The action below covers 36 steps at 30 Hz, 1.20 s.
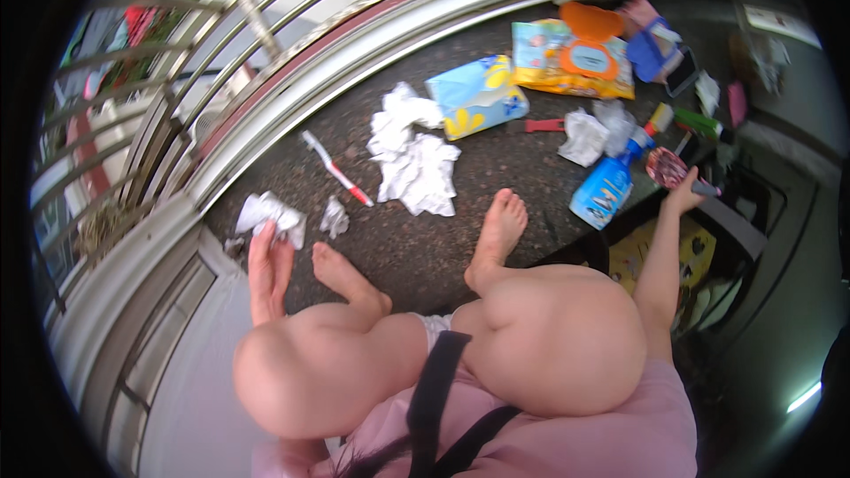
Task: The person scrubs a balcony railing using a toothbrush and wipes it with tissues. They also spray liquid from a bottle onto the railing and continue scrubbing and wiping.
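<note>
My left hand pinches a crumpled white tissue above the dark speckled stone counter, outside my left foot. A smaller grey-white wad of tissue lies just to its right. Stretched out to the far right, my right hand grips the grey handle of an item with a reddish patterned oval head; whether it is a brush or a hand mirror I cannot tell. Close to that hand lies a blue spray bottle. Between my hands, a heap of crumpled white tissues lies beyond my feet.
A red-and-white toothbrush lies near the window track, with metal railings outside. Farther back are a tissue pack, a wipes pack with its orange lid up, a red-handled tool and a phone. The counter edge drops away at right.
</note>
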### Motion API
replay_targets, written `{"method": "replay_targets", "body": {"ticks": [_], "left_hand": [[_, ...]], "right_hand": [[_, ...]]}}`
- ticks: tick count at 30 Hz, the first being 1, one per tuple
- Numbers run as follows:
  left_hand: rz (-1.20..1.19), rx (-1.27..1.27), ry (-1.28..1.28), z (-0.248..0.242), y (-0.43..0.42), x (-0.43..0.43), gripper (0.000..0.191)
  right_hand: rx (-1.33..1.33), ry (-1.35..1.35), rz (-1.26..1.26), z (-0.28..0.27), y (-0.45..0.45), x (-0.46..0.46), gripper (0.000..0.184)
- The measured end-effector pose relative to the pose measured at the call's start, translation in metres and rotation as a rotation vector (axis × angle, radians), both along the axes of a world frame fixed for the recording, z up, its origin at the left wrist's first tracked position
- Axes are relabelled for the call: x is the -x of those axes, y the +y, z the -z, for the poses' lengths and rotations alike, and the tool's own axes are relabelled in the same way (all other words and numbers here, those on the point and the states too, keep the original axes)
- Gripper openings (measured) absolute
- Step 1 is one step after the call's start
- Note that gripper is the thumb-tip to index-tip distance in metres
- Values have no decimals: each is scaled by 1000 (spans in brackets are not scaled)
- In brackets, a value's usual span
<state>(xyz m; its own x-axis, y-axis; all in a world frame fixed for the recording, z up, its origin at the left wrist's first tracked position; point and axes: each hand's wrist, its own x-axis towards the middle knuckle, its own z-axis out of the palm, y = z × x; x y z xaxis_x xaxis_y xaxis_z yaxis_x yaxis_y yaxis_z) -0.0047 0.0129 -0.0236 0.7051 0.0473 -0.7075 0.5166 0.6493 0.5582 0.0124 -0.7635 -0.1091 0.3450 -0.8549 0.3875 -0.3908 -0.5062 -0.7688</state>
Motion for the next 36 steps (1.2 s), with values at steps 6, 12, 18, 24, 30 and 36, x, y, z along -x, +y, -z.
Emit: {"method": "replay_targets", "body": {"ticks": [6,12,18,24,30,36], "left_hand": [[-165,-14,-24,13,16,20,45],[-143,190,-15,13,2,16,42],[-252,179,-65,10,22,36,27],[-363,299,-43,31,22,81,31],[-399,440,-26,49,12,91,31],[-347,530,87,56,19,95,36]], "right_hand": [[-15,212,-439,-32,180,-7,34],[699,951,-1382,4,277,-92,42],[750,1319,-2003,-25,272,-68,35],[248,874,-2066,-142,518,-133,24],[357,905,-2259,-85,754,-164,21],[571,537,-2394,-2,874,-140,12]]}}
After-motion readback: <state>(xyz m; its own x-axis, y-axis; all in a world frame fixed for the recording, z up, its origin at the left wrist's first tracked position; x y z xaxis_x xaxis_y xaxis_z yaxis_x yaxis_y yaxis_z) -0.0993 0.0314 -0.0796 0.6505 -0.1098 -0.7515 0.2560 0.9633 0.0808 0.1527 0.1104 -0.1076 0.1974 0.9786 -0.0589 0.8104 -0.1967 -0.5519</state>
